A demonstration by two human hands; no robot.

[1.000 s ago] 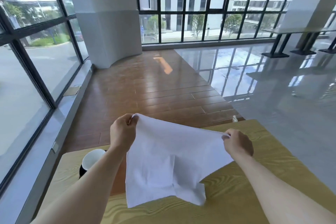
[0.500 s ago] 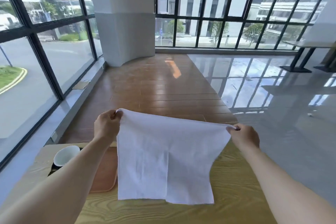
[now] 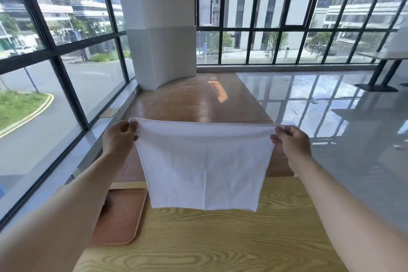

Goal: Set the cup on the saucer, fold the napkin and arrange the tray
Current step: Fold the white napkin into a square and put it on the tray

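Note:
A white napkin hangs spread out in the air above the wooden table, its lower edge just over the tabletop. My left hand pinches its upper left corner and my right hand pinches its upper right corner, holding the top edge taut and level. A brown tray lies on the table at the left, partly behind my left forearm. The cup and saucer are hidden behind that forearm.
Tall windows run along the left and far sides. A white pillar stands ahead on the wooden floor. Another table stands at the far right on the glossy grey floor.
Both hands have lifted the napkin higher and pulled it flat and level. The view has tilted up, and the cup seen at the left earlier is now behind my left forearm.

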